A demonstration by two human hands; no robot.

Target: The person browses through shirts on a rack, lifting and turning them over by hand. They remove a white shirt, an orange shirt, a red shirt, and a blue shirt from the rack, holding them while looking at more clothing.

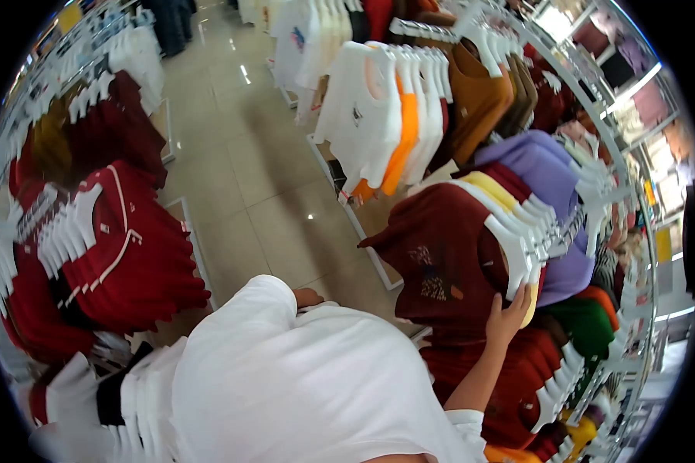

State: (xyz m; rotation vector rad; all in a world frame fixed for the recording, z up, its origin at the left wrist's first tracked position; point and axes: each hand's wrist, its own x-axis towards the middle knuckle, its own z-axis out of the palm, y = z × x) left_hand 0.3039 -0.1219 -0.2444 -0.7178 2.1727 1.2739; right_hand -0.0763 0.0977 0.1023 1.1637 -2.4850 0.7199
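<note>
A maroon sweater (440, 255) with a small print on its chest hangs from a white hanger (511, 251) on the rack to my right. My right hand (510, 315) touches the lower end of that hanger and the sweater's shoulder, its fingers stretched out and apart. Behind the maroon one hang yellow (490, 190) and purple tops (533, 158). My left hand (309, 298) shows only in part past my white shirt, low over the aisle. Its fingers are mostly hidden, and whether it holds anything does not show.
On the left, a rack carries red cardigans (131, 247) on white hangers. White and orange tops (374, 116) hang ahead on the right, beside brown ones (479, 100). Dark red tops (486, 378) hang below my right arm. A tiled aisle (262, 185) runs between the racks.
</note>
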